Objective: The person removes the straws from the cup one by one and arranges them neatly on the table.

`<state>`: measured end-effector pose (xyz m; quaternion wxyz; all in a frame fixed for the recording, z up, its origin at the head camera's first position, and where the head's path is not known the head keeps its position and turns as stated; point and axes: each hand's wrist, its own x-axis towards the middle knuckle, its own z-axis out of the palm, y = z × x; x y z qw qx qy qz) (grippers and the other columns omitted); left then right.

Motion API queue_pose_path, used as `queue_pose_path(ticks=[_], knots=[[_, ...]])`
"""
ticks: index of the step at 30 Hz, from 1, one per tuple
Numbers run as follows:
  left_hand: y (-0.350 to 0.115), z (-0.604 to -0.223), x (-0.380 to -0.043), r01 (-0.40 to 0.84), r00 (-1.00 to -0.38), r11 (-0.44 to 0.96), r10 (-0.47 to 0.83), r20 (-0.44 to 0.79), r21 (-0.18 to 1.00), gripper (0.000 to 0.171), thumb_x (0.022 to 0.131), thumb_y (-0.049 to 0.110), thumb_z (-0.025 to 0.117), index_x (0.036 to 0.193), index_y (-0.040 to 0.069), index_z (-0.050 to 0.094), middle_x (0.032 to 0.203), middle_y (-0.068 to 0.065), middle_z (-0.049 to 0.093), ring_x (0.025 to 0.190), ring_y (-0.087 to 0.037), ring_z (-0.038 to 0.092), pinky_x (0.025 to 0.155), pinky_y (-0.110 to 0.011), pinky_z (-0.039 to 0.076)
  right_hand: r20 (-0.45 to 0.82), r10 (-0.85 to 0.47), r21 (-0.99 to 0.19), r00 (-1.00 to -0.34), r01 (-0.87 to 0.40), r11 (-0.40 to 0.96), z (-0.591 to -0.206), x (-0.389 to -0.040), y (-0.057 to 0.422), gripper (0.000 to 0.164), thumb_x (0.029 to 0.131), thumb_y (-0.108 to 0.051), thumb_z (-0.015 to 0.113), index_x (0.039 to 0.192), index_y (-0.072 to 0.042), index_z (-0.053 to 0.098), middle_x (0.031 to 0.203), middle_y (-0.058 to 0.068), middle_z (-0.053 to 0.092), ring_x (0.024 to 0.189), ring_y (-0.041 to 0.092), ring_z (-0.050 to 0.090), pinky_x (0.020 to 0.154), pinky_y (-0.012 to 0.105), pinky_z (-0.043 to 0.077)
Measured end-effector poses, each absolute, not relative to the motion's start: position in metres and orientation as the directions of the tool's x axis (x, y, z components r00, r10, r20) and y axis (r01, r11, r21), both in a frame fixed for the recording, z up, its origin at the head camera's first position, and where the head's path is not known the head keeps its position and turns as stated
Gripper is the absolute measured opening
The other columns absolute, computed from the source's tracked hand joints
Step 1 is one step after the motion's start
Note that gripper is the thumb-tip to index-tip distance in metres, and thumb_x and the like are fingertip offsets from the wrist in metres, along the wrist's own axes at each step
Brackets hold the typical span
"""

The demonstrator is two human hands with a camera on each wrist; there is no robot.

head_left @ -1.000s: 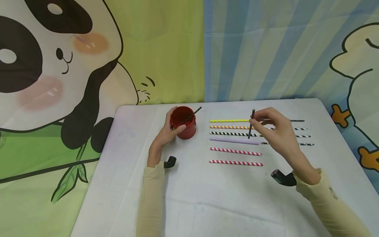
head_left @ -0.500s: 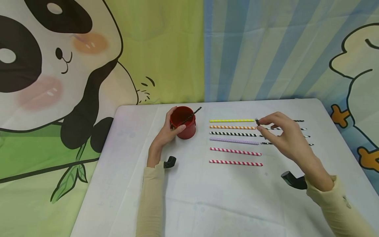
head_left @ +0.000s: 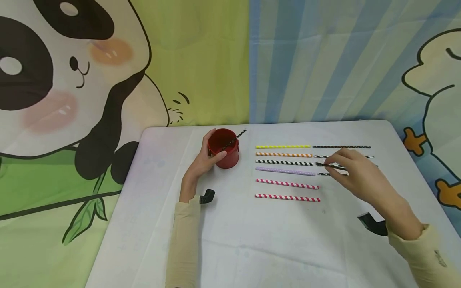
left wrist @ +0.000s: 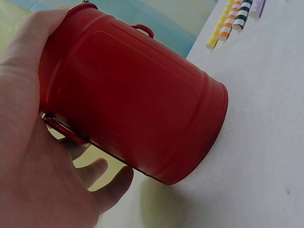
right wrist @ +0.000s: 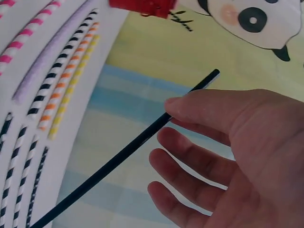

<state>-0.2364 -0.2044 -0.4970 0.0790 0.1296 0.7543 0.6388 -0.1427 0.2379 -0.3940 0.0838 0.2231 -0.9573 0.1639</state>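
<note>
My left hand (head_left: 200,166) grips the side of a small red metal bucket (head_left: 228,162), thumb near its rim. A thin black straw with light specks (head_left: 240,134) leans out of the bucket toward the right. In the left wrist view the bucket (left wrist: 137,95) fills the middle, fingers along its side. My right hand (head_left: 360,174) pinches a thin black straw (right wrist: 118,156) between thumb and index finger, the other fingers loosely bent. In the head view that hand overlaps a column of thin black-and-white straws (head_left: 342,147), hiding parts of several.
Left of the thin straws lie thicker paper straws: yellow (head_left: 282,147), orange-striped (head_left: 283,155), black-striped (head_left: 283,163), lilac (head_left: 284,171) and two red-striped (head_left: 287,198). A white cloth (head_left: 230,248) covers the table. Printed curtains (head_left: 194,60) hang behind it.
My right hand has moved right and a little toward me, over the thin straws. The pinched black straw has swung from upright to nearly flat. The left hand and bucket stay put.
</note>
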Motion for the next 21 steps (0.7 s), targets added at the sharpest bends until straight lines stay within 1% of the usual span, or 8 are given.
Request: queue_pose_path(ticks=[3, 6, 8, 11, 14, 17, 18, 21], knots=[[-0.204, -0.49, -0.234, 0.091, -0.951, 0.145, 0.306, 0.043, 0.985, 0.089, 0.094, 0.019, 0.068, 0.16, 0.026, 0.009, 0.157, -0.01, 0.031, 0.146, -0.029, 0.029, 0.115, -0.058, 0.036, 0.2, -0.429, -0.224, -0.881, -0.468, 0.855, -0.402, -0.142, 0.245, 0.025, 0.079, -0.008, 0.083, 0.103, -0.009, 0.074, 0.103, 0.011, 0.068, 0.094, 0.032, 0.063, 0.076, 0.052, 0.055], [-0.203, -0.48, -0.229, 0.085, -0.948, 0.143, 0.317, 0.035, 0.986, 0.088, 0.094, 0.017, 0.068, 0.16, 0.021, 0.009, 0.157, -0.012, 0.031, 0.146, -0.03, 0.029, 0.115, -0.057, 0.036, 0.192, -0.469, -0.18, -0.862, -0.5, 0.847, -0.412, -0.143, 0.252, 0.026, 0.077, -0.007, 0.084, 0.1, -0.009, 0.074, 0.1, 0.011, 0.069, 0.089, 0.031, 0.065, 0.072, 0.05, 0.056], [-0.202, -0.475, -0.227, 0.085, -0.947, 0.15, 0.318, 0.033, 0.985, 0.088, 0.093, 0.019, 0.068, 0.16, 0.019, 0.01, 0.156, -0.013, 0.031, 0.145, -0.03, 0.03, 0.114, -0.056, 0.037, 0.177, -0.483, -0.16, -0.858, -0.509, 0.846, -0.419, -0.144, 0.256, 0.025, 0.076, -0.007, 0.085, 0.098, -0.009, 0.074, 0.099, 0.01, 0.069, 0.087, 0.03, 0.065, 0.07, 0.049, 0.056], [-0.202, -0.478, -0.228, 0.084, -0.949, 0.156, 0.313, 0.031, 0.984, 0.088, 0.094, 0.019, 0.068, 0.16, 0.022, 0.01, 0.157, -0.013, 0.031, 0.146, -0.03, 0.029, 0.115, -0.056, 0.037, 0.128, -0.482, -0.143, -0.867, -0.497, 0.856, -0.429, -0.144, 0.262, 0.022, 0.078, -0.008, 0.083, 0.098, -0.009, 0.074, 0.097, 0.01, 0.069, 0.085, 0.03, 0.065, 0.07, 0.049, 0.055], [-0.203, -0.488, -0.232, 0.086, -0.952, 0.16, 0.304, 0.034, 0.983, 0.087, 0.094, 0.02, 0.068, 0.159, 0.03, 0.01, 0.157, -0.01, 0.031, 0.147, -0.028, 0.028, 0.115, -0.056, 0.036, 0.063, -0.463, -0.13, -0.884, -0.468, 0.874, -0.439, -0.144, 0.268, 0.019, 0.08, -0.008, 0.082, 0.097, -0.009, 0.074, 0.096, 0.011, 0.069, 0.085, 0.03, 0.065, 0.073, 0.05, 0.055], [-0.204, -0.497, -0.236, 0.098, -0.953, 0.161, 0.298, 0.046, 0.982, 0.086, 0.094, 0.024, 0.068, 0.157, 0.037, 0.012, 0.156, -0.006, 0.032, 0.146, -0.026, 0.029, 0.115, -0.056, 0.036, 0.028, -0.447, -0.123, -0.894, -0.447, 0.886, -0.45, -0.144, 0.275, 0.018, 0.08, -0.008, 0.082, 0.096, -0.008, 0.074, 0.094, 0.011, 0.068, 0.083, 0.03, 0.064, 0.072, 0.049, 0.055], [-0.204, -0.498, -0.236, 0.102, -0.953, 0.16, 0.297, 0.051, 0.982, 0.085, 0.094, 0.025, 0.069, 0.157, 0.037, 0.013, 0.156, -0.006, 0.033, 0.145, -0.025, 0.03, 0.115, -0.056, 0.037, 0.024, -0.443, -0.123, -0.896, -0.443, 0.888, -0.454, -0.145, 0.277, 0.017, 0.08, -0.008, 0.082, 0.095, -0.008, 0.075, 0.093, 0.011, 0.068, 0.083, 0.03, 0.064, 0.071, 0.049, 0.054], [-0.203, -0.486, -0.23, 0.096, -0.95, 0.146, 0.309, 0.047, 0.985, 0.087, 0.093, 0.022, 0.069, 0.159, 0.03, 0.012, 0.156, -0.01, 0.032, 0.146, -0.029, 0.029, 0.114, -0.056, 0.037, 0.019, -0.436, -0.124, -0.9, -0.435, 0.892, -0.463, -0.146, 0.282, 0.016, 0.08, -0.008, 0.082, 0.094, -0.007, 0.075, 0.091, 0.01, 0.067, 0.08, 0.028, 0.063, 0.067, 0.046, 0.053]])
